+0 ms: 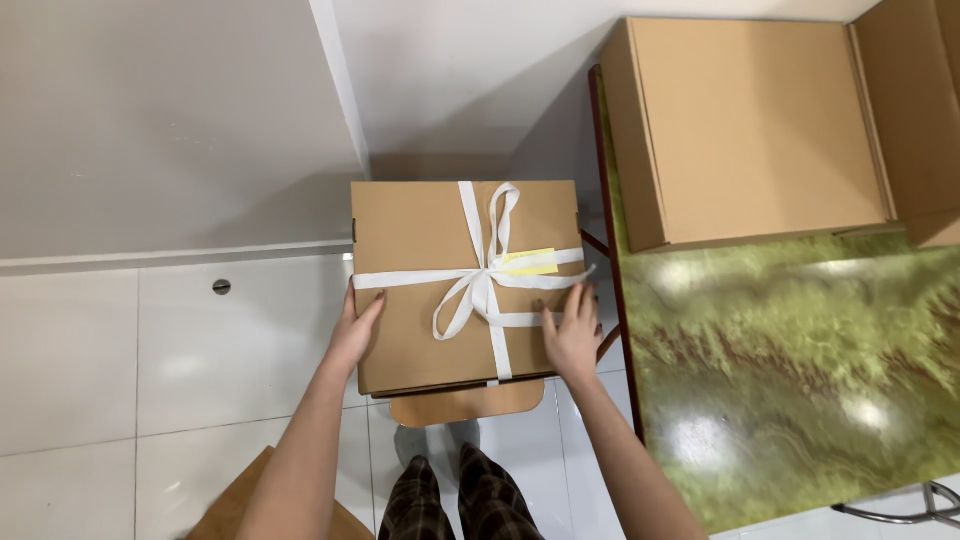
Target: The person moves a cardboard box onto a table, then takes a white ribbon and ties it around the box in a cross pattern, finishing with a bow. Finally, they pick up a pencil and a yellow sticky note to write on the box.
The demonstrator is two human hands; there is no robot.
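Note:
A brown cardboard box (415, 260) tied with a white ribbon bow (482, 285) rests on a small wooden stool (466, 403) in front of me. A pale yellow tag (530, 262) is tucked under the ribbon. My left hand (357, 330) presses against the box's left side, fingers along the edge. My right hand (573, 330) lies on the box's top near its right edge, fingers spread by the ribbon. Both hands hold the box between them.
A glossy green marbled table (800, 360) stands to the right, bearing a plain closed cardboard box (750, 130) and part of another (925, 110). White tiled floor (120, 370) lies to the left, white walls behind. My checked trouser legs (460, 500) show below.

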